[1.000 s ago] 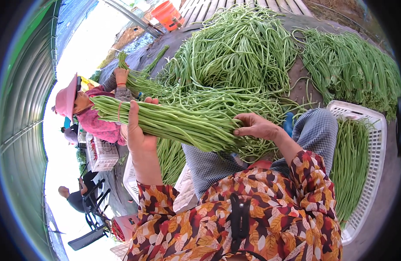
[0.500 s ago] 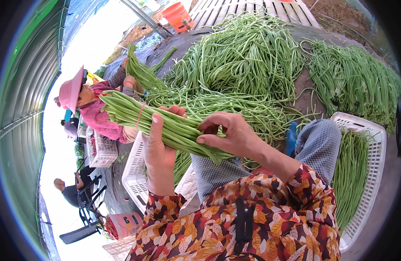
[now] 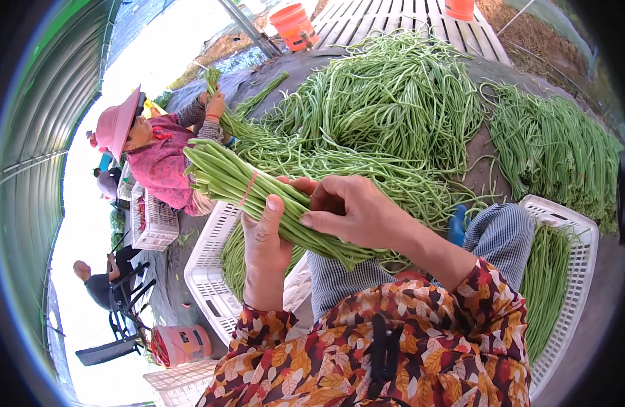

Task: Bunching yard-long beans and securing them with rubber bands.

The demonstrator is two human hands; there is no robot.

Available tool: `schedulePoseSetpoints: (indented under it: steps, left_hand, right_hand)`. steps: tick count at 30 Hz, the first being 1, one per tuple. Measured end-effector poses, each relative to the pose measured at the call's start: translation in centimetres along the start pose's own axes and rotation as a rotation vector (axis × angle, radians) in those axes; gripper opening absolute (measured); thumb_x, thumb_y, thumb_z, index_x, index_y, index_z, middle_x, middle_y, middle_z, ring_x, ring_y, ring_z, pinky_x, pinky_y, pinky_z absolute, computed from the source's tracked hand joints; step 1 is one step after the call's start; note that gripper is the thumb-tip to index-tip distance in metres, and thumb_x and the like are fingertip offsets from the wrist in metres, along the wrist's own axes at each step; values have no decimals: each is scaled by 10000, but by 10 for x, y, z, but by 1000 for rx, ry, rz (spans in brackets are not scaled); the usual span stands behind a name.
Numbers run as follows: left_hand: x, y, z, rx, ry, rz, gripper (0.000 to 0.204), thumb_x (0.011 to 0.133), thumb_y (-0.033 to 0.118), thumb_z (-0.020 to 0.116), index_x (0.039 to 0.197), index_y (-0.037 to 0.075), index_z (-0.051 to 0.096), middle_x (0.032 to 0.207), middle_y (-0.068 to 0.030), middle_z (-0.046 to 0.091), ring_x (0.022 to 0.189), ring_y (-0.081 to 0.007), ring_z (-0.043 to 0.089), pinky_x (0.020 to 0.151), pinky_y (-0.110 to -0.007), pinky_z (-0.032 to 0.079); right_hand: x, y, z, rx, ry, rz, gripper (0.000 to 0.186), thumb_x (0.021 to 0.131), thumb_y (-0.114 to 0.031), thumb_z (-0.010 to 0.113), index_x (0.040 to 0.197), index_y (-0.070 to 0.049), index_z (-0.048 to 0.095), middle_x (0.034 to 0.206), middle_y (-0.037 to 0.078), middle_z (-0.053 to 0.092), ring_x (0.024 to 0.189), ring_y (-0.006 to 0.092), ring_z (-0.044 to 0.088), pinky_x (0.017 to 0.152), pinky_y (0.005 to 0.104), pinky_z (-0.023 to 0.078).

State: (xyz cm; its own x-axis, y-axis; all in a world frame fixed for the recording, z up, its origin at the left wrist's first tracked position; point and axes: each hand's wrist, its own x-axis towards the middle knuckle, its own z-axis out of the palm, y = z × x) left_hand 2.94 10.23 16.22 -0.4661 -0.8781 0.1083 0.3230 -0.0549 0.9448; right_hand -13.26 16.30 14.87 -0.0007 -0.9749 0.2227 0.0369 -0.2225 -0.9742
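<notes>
A thick bundle of long green beans [image 3: 221,178] lies across my two hands above my lap, its even ends pointing left. Round that end runs a pinkish rubber band [image 3: 249,188]. My left hand [image 3: 270,234] grips the bundle from below, thumb up along its near side. My right hand [image 3: 353,211] is on top of the beans to the right, fingers curled and thumb bent toward the fingertips. Whether it pinches a bean or two is hidden. Behind the bundle spreads a large heap of loose long beans [image 3: 401,102].
A white crate [image 3: 207,298] with beans stands at my left, another white crate [image 3: 584,271] at my right. More beans [image 3: 550,149] are piled at the far right. A co-worker in a pink hat [image 3: 117,123] handles beans at the left. Orange buckets [image 3: 293,27] stand at the back.
My view has shifted slightly, so the scene sits lower. The bundle and both hands have moved a little to the right. The co-worker's hands have come closer together on their beans.
</notes>
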Motion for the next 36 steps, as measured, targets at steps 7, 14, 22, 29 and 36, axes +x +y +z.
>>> schedulePoseSetpoints:
  steps: [7,14,22,29,36]
  left_hand:
    - [1,-13,-24,-208,52,-70,450,846,356,691,1089,18,520,1032,-160,611,976,-278,615,879,-419,513]
    - [2,-23,-42,-333,183,-94,435,858,404,665,1046,29,550,993,-142,628,954,-295,616,890,-455,502]
    - [17,-12,-96,-377,236,-37,378,868,356,648,1022,15,601,982,-142,651,946,-286,625,923,-447,486]
    - [16,-3,-88,-320,201,-74,341,859,300,661,1023,7,600,996,-118,654,962,-276,625,935,-469,481]
    - [19,-1,-80,-286,191,-26,409,893,314,617,1127,-18,572,1076,-167,630,1039,-309,574,979,-459,431]
  right_hand:
    - [-2,14,11,-157,40,-128,175,797,-112,696,839,17,587,749,157,648,677,295,646,620,353,493]
    - [-44,35,-14,-445,-93,-53,154,797,-104,690,838,-9,576,697,132,614,616,281,604,592,344,475]
    - [-104,28,-121,-126,243,330,104,835,-112,677,813,-45,600,645,-50,527,537,26,425,460,187,331]
    - [-18,53,-103,-422,334,88,225,844,-190,676,944,5,625,692,2,554,600,73,484,541,234,397]
    - [-19,40,-41,-247,-95,17,260,852,-207,682,1048,-39,647,908,65,657,817,142,624,679,281,514]
